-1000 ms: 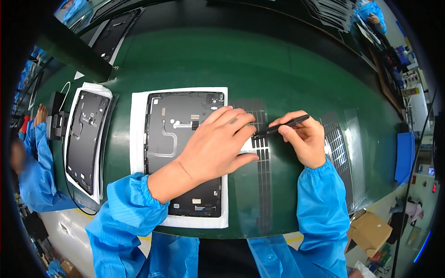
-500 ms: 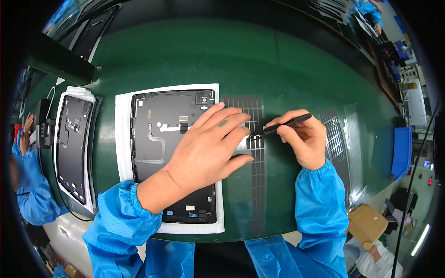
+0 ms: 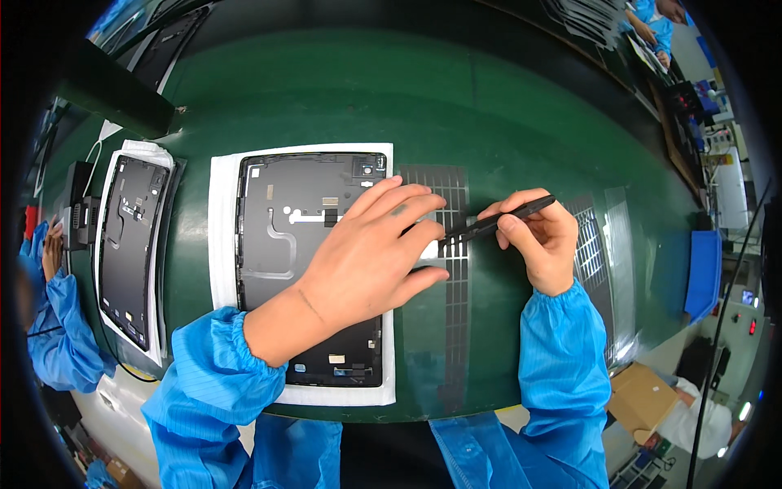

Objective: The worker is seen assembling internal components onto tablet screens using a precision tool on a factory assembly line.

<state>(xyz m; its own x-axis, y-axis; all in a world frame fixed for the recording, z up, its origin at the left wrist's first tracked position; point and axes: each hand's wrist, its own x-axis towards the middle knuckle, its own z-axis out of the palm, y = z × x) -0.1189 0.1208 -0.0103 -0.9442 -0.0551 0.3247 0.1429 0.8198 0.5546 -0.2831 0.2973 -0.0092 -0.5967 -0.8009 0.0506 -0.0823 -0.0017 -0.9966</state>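
Note:
My right hand [image 3: 544, 244] is closed around a pair of black tweezers [image 3: 505, 220], held slanting. Their tip touches a clear sheet of dark adhesive pieces [image 3: 456, 326] laid out in a grid, beside small pale gaps in it. Fingers spread, my left hand [image 3: 366, 253] lies palm down with its fingertips over that sheet. Its palm and wrist cross a black device back cover [image 3: 269, 244], which rests on a white foam pad [image 3: 221, 244]. The cover's middle is hidden beneath my hand.
To the left, similar black covers [image 3: 126, 253] are stacked with white padding. Another patterned sheet [image 3: 590, 244] lies right of my right hand, on the green table [image 3: 326, 90]. A blue bin [image 3: 703, 273] hangs at the right edge. Another person's blue sleeve [image 3: 69, 334] shows far left.
The whole view has shifted slightly. Both hands keep nearly the same pose, with the tweezers' tip still at the sheet. The other person's hand at far left has moved a little.

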